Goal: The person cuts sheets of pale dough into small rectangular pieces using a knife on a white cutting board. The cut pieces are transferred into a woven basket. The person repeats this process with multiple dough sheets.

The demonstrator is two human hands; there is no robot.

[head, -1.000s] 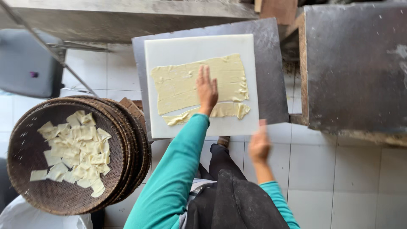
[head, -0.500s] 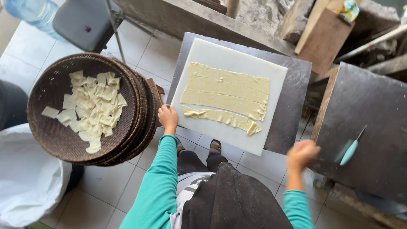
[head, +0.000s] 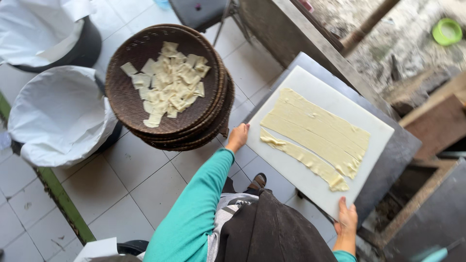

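Both hands grip the white rectangular plastic cutting board (head: pixel 310 187) bearing pale dough strips (head: pixel 315 136): left hand (head: pixel 238 137) fingers curled on its near-left edge, right hand (head: pixel 346 217) fingers pressed together at its corner, a squaring-up step by the look of it.

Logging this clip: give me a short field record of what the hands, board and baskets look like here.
left hand: grips the near-left edge of the white board
right hand: grips the board's near-right corner
on board: dough sheet cut into long strips
under board: grey metal table
beside board: stacked woven trays, dough squares in the top one
floor: two white-lined bins
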